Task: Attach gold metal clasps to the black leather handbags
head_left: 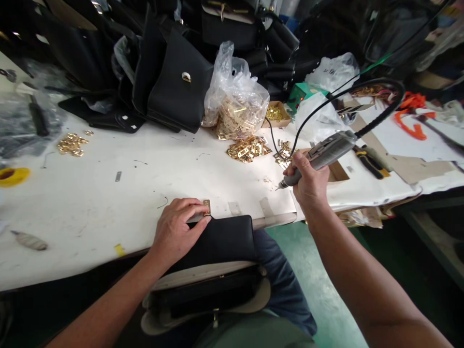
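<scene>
My left hand [179,223] pinches a small gold metal plate [206,207] against the edge of a black bag flap [232,237]. The open black handbag [213,295], with a pale lining, rests on my lap against the table's front edge. My right hand [311,181] is wrapped round a grey electric screwdriver [328,151], tilted so that its bit points down left. Its tip is close to a few tiny screws [267,181] on the white tabletop; whether it touches one I cannot tell. A black cable curves back from the tool.
Piles of gold metal fittings [248,149] lie mid-table, with a clear plastic bag [241,108] of more behind. Gold rings [71,144] lie at left. Black handbags [177,84] crowd the back. Yellow-black pliers [371,162] and orange-handled scissors [409,124] are at right, yellow tape [14,177] at left.
</scene>
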`<state>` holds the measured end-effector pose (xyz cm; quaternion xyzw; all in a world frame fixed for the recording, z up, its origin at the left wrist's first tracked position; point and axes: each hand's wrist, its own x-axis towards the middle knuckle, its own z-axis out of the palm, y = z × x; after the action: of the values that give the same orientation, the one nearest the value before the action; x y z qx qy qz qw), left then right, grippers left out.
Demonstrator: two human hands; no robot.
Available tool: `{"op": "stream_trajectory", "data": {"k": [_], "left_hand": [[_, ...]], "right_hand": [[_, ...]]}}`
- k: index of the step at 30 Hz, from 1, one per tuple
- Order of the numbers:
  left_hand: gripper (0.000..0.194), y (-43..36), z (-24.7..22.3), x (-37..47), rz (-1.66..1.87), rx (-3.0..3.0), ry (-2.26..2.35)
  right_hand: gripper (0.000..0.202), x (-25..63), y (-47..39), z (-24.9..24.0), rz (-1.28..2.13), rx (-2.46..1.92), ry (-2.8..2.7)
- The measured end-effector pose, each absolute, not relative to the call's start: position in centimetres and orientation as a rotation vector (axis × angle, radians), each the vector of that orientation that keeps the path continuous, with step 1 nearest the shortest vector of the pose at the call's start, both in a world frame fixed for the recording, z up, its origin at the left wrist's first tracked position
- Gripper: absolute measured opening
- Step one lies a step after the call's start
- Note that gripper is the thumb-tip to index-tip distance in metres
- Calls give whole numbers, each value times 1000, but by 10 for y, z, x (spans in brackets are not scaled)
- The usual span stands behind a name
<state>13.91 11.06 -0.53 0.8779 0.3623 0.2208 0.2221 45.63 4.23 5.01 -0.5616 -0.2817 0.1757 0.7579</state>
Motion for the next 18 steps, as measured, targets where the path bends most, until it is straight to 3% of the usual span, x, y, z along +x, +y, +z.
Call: {"op": "stream_trajectory", "data": {"k": [18], "left_hand": [[13,109,0,141,647,2390,946]], "right_hand": [[40,449,50,39,352,-1251,-581]]}}
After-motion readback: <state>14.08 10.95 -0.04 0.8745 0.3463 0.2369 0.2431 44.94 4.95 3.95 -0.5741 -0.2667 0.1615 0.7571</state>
